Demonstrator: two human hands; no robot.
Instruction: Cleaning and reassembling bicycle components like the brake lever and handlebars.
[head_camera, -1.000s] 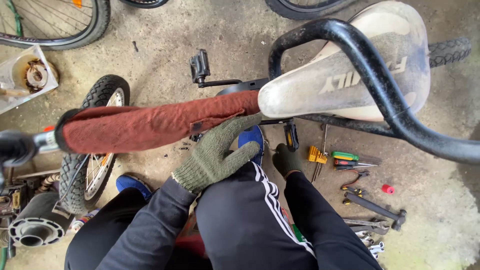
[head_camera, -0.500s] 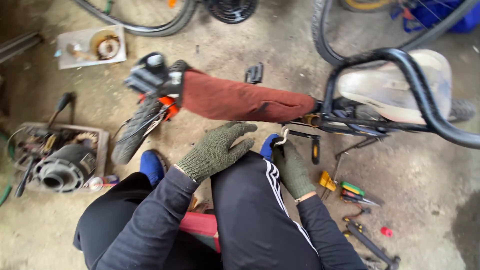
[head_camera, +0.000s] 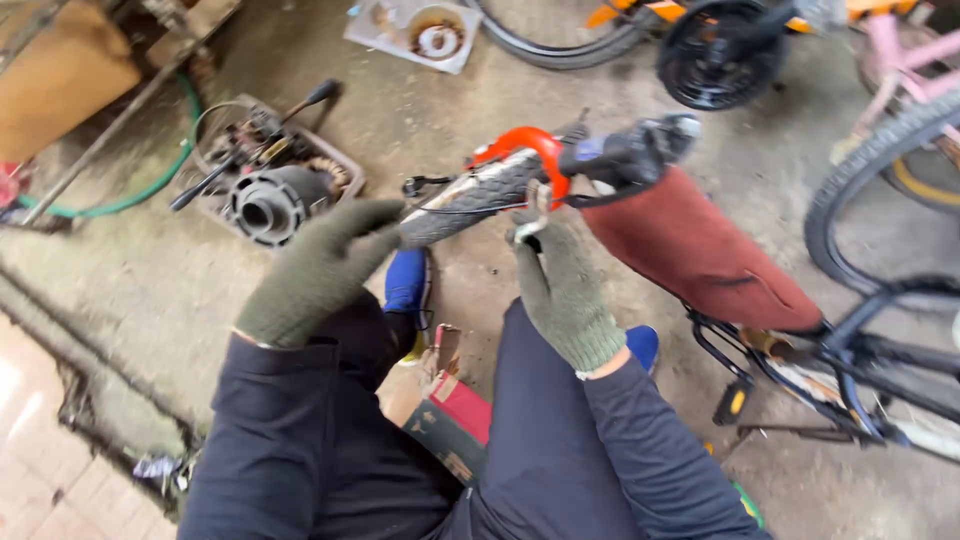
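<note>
While we're crouched over this small bike, here's how it looks to us:

Thing in hand: a small metal spanner, gripped in the right hand, its head up against the orange fender at the small front tyre.
Right hand: gloved fingers closed round the spanner shank — a firm fist.
Left hand: gloved, fingers spread apart, holding nothing, fingertips just at the tyre's end.
Handling: spanner looks stiff, light and thin, and probably slick in a knit glove — we'd hold it low on the shank for leverage. The bike is heavier and awkward; the tyre or the rust-red cloth draped over the frame seem the best places to steady it.
Where it sits: bike lies tilted across the concrete floor, pedal near our right knee.
Changed from half a second ago: the view swung left, the right hand moved up from under the frame to the fender, and the left came off the cloth.
</note>
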